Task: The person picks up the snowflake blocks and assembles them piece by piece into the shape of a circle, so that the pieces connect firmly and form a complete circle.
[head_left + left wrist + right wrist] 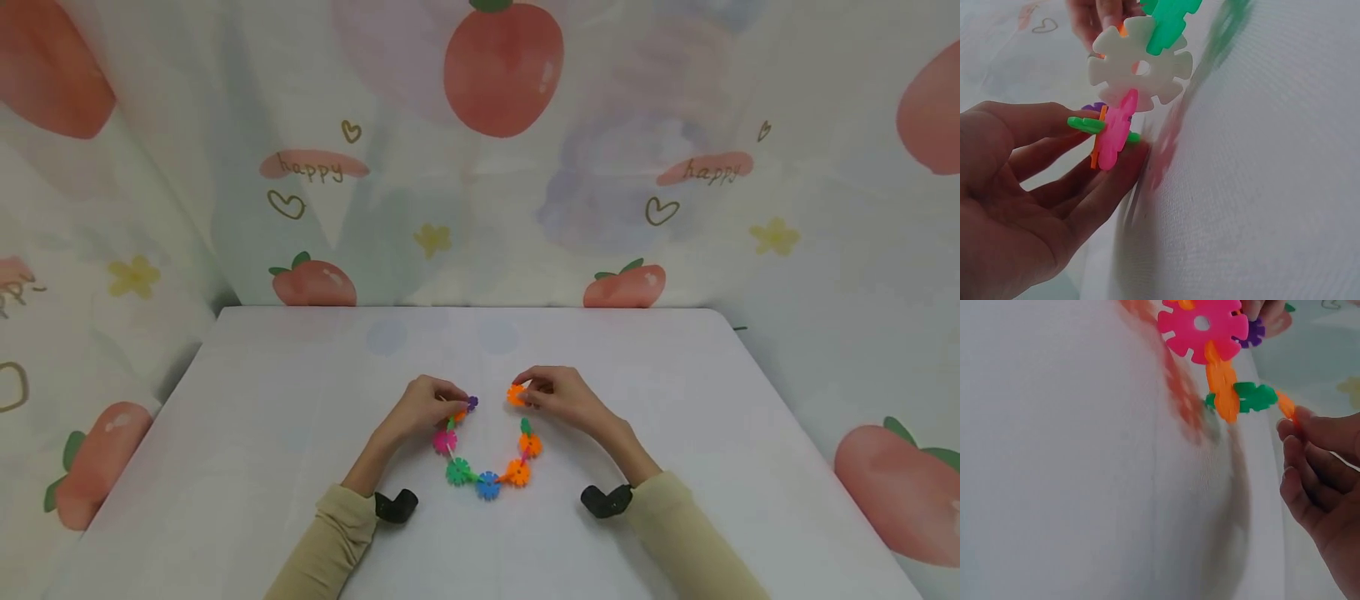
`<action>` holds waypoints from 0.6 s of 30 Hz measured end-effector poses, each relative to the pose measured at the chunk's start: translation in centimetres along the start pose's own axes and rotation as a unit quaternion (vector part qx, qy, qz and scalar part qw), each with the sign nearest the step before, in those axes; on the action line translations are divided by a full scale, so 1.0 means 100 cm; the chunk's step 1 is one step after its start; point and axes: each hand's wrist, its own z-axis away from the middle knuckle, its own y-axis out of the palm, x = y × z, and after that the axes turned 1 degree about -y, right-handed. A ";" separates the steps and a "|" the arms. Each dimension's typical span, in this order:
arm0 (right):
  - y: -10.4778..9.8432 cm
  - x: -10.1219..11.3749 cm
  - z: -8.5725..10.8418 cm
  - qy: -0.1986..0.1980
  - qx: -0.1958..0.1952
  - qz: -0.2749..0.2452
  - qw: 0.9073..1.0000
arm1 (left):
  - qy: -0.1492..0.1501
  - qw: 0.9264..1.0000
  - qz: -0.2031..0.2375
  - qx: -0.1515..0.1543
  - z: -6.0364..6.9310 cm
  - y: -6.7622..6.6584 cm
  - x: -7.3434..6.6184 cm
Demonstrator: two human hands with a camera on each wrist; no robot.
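A curved chain of notched plastic snowflake discs lies in a U between the hands. Its discs include a pink disc (445,442), a green disc (458,472) and a blue disc (489,485). At the chain's left end, my left hand (422,407) pinches the linked discs, with a purple disc (472,403) just past the fingertips. My right hand (561,395) pinches a single orange disc (515,395) between thumb and index finger. In the head view it is a little above the green disc (1257,398) at the chain's right end, with a gap between.
The white tabletop (300,367) spreads around the chain. Black wrist cameras (396,506) jut inward from both sleeves. Behind the table hangs a fruit-print cloth (480,217), and more of it lines the sides.
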 end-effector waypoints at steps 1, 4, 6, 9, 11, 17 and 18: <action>0.003 0.002 -0.002 0.001 0.004 -0.003 1.000 | -0.003 1.000 0.000 0.002 0.000 0.000 0.000; 0.010 0.007 -0.008 0.005 0.017 -0.006 1.000 | -0.007 1.000 -0.001 0.004 0.000 0.000 -0.001; 0.015 0.009 -0.012 0.004 0.025 -0.006 1.000 | -0.006 1.000 -0.002 0.003 0.000 0.000 -0.001; 0.019 0.013 -0.018 -0.002 0.035 -0.004 0.999 | 0.004 1.000 -0.001 -0.002 0.000 0.000 -0.001; 0.021 0.016 -0.020 -0.004 0.043 -0.007 0.999 | 0.011 1.000 0.002 -0.004 0.000 0.000 -0.001; 0.023 0.019 -0.025 0.001 0.063 -0.017 0.998 | 0.024 1.000 0.015 -0.008 -0.001 -0.001 -0.001; 0.023 0.019 -0.026 0.004 0.064 -0.019 0.998 | 0.025 1.000 0.015 -0.010 -0.001 -0.001 -0.001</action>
